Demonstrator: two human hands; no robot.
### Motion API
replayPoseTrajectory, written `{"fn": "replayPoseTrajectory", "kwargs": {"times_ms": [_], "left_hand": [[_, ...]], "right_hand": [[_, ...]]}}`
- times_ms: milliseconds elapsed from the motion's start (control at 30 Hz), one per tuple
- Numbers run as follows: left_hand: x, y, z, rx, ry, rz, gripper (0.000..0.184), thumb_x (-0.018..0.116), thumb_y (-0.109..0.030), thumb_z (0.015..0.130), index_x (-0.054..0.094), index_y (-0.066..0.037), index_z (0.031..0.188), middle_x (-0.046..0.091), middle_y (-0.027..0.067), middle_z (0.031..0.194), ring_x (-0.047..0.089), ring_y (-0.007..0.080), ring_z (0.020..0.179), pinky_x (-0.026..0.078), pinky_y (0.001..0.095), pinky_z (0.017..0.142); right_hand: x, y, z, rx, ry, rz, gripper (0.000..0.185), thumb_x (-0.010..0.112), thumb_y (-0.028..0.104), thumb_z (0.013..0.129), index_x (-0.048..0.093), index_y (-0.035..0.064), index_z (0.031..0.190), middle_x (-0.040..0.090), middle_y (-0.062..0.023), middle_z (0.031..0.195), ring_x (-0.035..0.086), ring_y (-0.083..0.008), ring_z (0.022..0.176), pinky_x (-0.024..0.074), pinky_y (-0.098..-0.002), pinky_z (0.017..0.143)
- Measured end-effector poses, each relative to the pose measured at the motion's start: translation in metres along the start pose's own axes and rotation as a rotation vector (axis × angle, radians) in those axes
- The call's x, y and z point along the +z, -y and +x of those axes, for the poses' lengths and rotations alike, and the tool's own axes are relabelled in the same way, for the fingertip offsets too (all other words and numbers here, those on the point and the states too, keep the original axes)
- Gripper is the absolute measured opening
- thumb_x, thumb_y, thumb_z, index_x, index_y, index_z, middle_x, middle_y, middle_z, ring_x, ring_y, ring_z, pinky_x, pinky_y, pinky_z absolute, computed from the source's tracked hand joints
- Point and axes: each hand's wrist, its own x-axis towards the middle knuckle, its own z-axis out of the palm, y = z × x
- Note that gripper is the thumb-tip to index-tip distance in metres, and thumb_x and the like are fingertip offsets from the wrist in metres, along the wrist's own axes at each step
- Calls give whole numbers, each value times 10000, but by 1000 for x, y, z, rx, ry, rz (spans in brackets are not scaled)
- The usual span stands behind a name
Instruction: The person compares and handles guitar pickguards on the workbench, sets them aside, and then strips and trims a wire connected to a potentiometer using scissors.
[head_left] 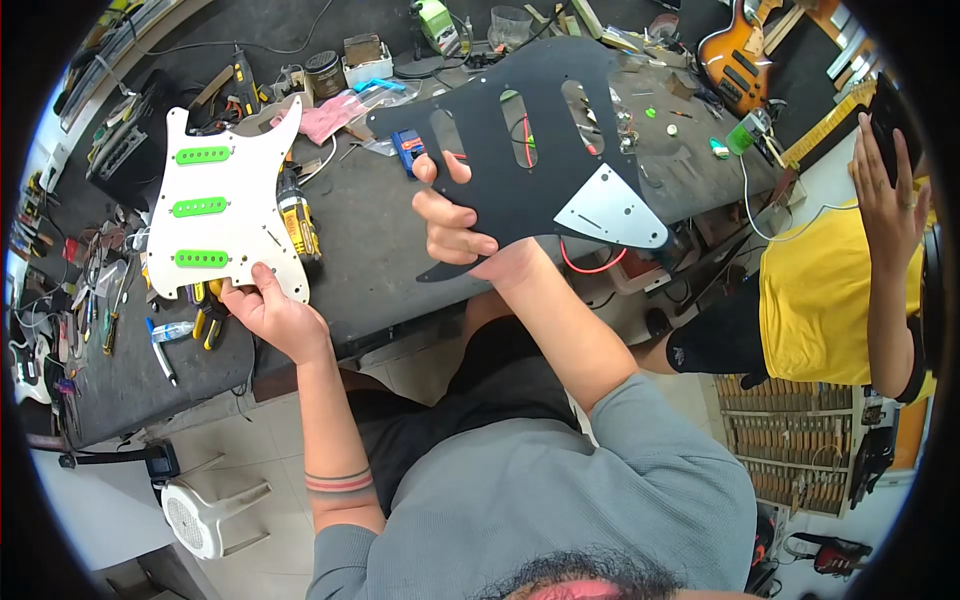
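My left hand (pixel 280 312) pinches the lower edge of a white guitar pickguard (pixel 252 185), thumb on its face. Three green pickups (pixel 200 207) are set in it, one above another. My right hand (pixel 455 222) grips a black pickguard (pixel 535 185) near its lower left, with the fingers curled over its face. Three slots in this one let the bench show through. A triangular silver plate (pixel 612 210) lies against its lower right face. Both pickguards are held up above the bench, apart from each other.
A dark workbench (pixel 370 270) carries a yellow drill (pixel 297 215), a blue box (pixel 408 150), a pink cloth (pixel 330 118) and scattered tools. A sunburst guitar (pixel 735 60) is at the back right. Another person in a yellow shirt (pixel 810 300) stands at right, holding a dark phone-like device (pixel 890 120).
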Motion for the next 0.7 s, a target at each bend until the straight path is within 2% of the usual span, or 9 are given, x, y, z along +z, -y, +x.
{"fn": "replayPoseTrajectory", "kwargs": {"times_ms": [233, 333, 433, 533, 567, 600, 667, 700], "left_hand": [[4, -3, -2, -7, -12, -15, 344, 562, -13, 1190, 451, 23, 1513, 693, 189, 1429, 707, 232, 1275, 593, 407, 1115], [3, -1, -1, 1, -1, -22, 340, 564, -21, 1193, 447, 22, 1510, 694, 191, 1429, 708, 229, 1271, 594, 408, 1113], [2, -1, -1, 7, -2, -18, 327, 565, -12, 1189, 460, 20, 1497, 694, 194, 1429, 709, 229, 1264, 589, 401, 1110], [4, -1, 0, 9, -7, -17, 321, 569, 1, 1180, 474, 21, 1486, 698, 193, 1424, 710, 228, 1256, 583, 402, 1111], [4, -1, -1, 6, -14, -23, 316, 573, 4, 1177, 481, 23, 1479, 701, 189, 1417, 706, 225, 1253, 577, 401, 1111], [4, -1, -1, 7, -26, -25, 312, 576, 8, 1174, 487, 25, 1472, 704, 185, 1410, 702, 223, 1250, 572, 400, 1111], [3, 0, 0, 2, -35, -10, 292, 592, -9, 1178, 506, 25, 1455, 712, 165, 1377, 695, 209, 1210, 560, 378, 1089], [0, -3, 0, 24, -17, 108, 294, 602, -18, 1178, 508, 25, 1454, 713, 160, 1369, 695, 202, 1200, 561, 374, 1077]], "right_hand": [[3, -6, 3, 84, 91, 82, 412, 369, 420, 1279, 615, 96, 1344, 519, 26, 747, 483, -74, 408, 327, -282, 441], [1, -8, 5, 107, 115, 173, 368, 423, 393, 1262, 598, 89, 1376, 537, -1, 740, 541, -104, 417, 354, -297, 438], [-7, -9, 11, 130, 125, 226, 353, 484, 385, 1241, 629, 83, 1352, 524, 3, 736, 525, -102, 425, 345, -308, 432], [6, -21, 4, 28, -317, 186, 325, 544, 369, 1217, 669, 86, 1317, 519, -3, 742, 506, -120, 433, 337, -317, 434], [3, -22, -1, 21, -387, -39, 303, 590, 369, 1200, 701, 100, 1287, 517, -1, 750, 475, -155, 411, 336, -317, 438], [12, -11, -3, 69, -398, -234, 255, 611, 324, 1199, 703, 91, 1251, 552, -3, 777, 525, -145, 499, 398, -309, 518], [5, -23, 5, -357, -674, -1349, 246, 625, 282, 1195, 695, 46, 1187, 605, -6, 805, 541, -107, 630, 439, -312, 611], [13, -22, 4, -248, -745, -1539, 263, 617, 280, 1192, 689, 28, 1174, 667, -58, 815, 622, -180, 681, 481, -340, 658]]}}
